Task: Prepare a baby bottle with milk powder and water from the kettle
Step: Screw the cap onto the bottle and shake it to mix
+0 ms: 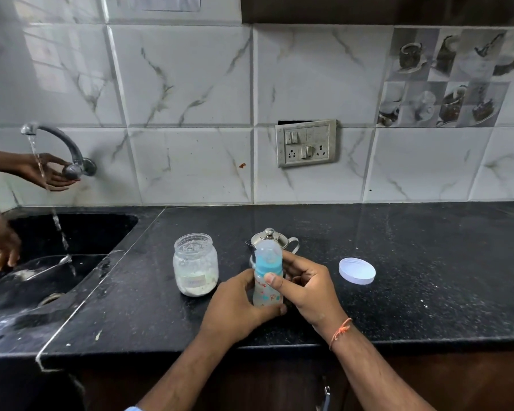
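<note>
Standing upright between the two hands, the translucent plastic baby bottle with its blue collar and clear domed cap [268, 275] has its long axis vertical, base down near the black speckled stone bench [413, 262]; whether the base rests on the stone or is lifted just clear of it cannot be told. The left hand [238, 307] is wrapped around the lower body of the bottle from the left, fingers curled under and behind it. The right hand [306, 289] comes in from the right, its thumb pressed across the front of the bottle just below the blue collar and its fingers curled behind the neck. Both hands are clamped on the one bottle, close together, the left low and the right high.

That split matters: the right hand is the nearer one to the collar, so any twist to open the top would likely fall to it while the left steadies the body.

Directly behind the bottle, just beyond the fingers, stands the small steel kettle with a knobbed lid [269, 240], partly hidden. Just left of the left hand sits the open clear glass jar of white milk powder [196, 265], and well to the right of the right hand lies its white round lid [357, 270].

Far left, another person's hands are at the running steel tap [57, 146] over the dark sink [72, 229], where a spoon [51, 266] lies.
</note>
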Available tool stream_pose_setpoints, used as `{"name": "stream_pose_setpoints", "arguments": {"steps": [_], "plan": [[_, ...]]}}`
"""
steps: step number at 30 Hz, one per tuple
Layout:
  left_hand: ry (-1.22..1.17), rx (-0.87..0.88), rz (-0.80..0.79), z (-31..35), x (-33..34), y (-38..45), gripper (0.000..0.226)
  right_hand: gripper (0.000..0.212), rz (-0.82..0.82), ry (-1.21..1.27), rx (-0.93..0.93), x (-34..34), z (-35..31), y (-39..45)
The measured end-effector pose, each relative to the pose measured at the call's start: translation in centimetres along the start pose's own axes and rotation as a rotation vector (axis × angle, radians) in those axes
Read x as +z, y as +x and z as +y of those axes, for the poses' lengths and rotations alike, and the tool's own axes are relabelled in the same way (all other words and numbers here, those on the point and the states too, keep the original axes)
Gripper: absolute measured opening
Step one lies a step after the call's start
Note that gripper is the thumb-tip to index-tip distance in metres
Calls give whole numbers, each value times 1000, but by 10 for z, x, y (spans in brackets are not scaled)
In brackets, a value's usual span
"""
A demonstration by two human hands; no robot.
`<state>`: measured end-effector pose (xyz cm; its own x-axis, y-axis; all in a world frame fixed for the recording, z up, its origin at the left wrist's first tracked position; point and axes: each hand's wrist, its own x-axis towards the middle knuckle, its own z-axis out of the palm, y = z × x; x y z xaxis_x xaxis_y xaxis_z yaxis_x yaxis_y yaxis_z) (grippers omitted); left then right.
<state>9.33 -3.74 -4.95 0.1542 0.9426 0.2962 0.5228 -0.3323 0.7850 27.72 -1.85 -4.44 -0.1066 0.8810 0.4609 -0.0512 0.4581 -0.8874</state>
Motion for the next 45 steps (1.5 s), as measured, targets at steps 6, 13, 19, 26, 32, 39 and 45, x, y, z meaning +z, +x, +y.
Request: {"name": "stream_pose_setpoints", "arguments": {"steps": [6,13,19,26,32,39,45], "plan": [[17,-60,37,-4,3,2,77,57,1,3,13,0,-3,-3],[60,-31,23,-2,7,-2,65,65,12,44,1,1,-3,-4],[208,-51,121,8,13,-6,71,61,18,14,-2,1,-8,-4],[145,-25,-5,2,8,-4,65,62,34,-39,10,1,-9,-7],[153,-96,14,6,7,-2,72,61,28,-72,36,3,-9,-8],[159,-73,-3,4,8,-4,67,71,8,-96,8,3,-15,-9],[249,-82,27,15,9,-6,79,75,112,-317,-74,9,-17,-14]]}}
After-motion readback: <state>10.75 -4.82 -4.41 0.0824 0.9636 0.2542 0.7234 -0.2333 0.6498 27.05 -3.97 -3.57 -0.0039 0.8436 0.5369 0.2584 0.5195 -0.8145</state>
